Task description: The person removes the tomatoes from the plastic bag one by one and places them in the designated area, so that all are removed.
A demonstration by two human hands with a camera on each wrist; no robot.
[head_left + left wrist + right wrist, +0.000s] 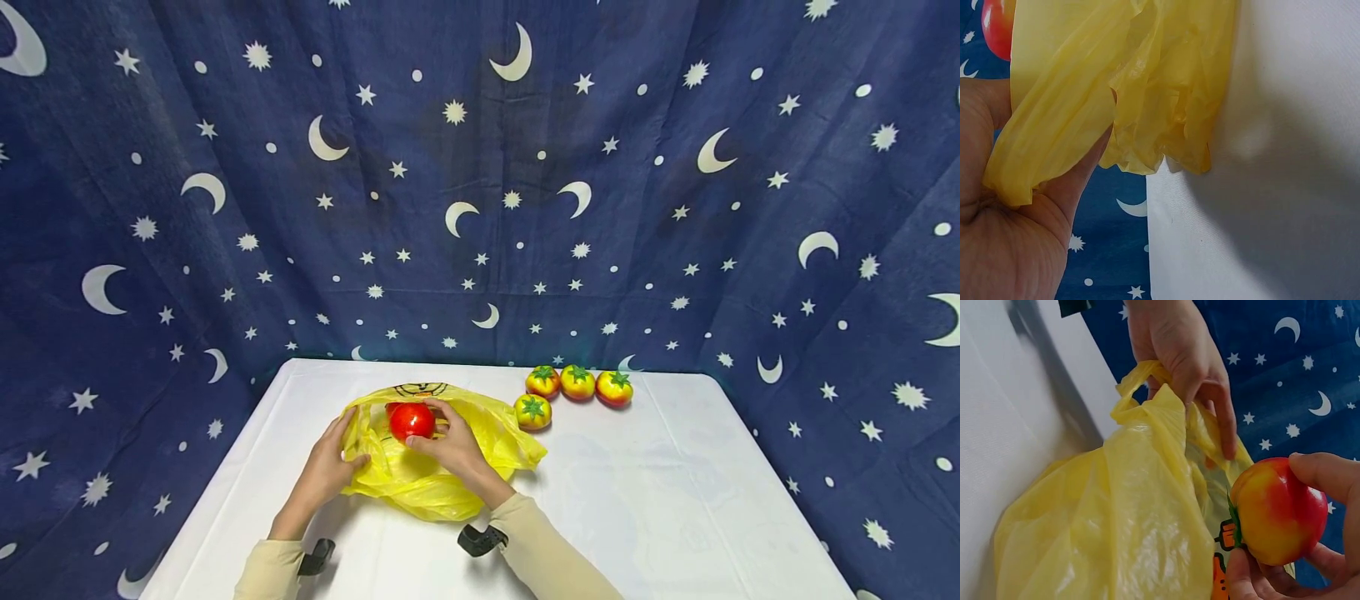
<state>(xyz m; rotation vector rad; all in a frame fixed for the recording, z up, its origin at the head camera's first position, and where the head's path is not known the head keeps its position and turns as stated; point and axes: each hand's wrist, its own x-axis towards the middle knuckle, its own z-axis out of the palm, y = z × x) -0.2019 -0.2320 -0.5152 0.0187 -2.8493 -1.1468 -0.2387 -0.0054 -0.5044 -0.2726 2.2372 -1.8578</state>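
My right hand [459, 447] grips a red and yellow tomato [412, 422] with a green leafy top, thumb on one side and fingers on the other. It holds the tomato at the mouth of a yellow plastic bag [420, 493]. In the right wrist view the tomato [1279, 512] is tilted, its leaves towards the bag. My left hand [330, 461] holds the bag's edge on the left side; a bag handle [1054, 144] loops across this palm in the left wrist view. Folds of the bag hide much of its inside.
Several more tomatoes [577, 383] stand at the back of the white table [660, 492], right of the bag; one [533, 412] sits close to the bag's edge. A dark blue curtain [480, 183] with moons and stars hangs behind the table and at its sides.
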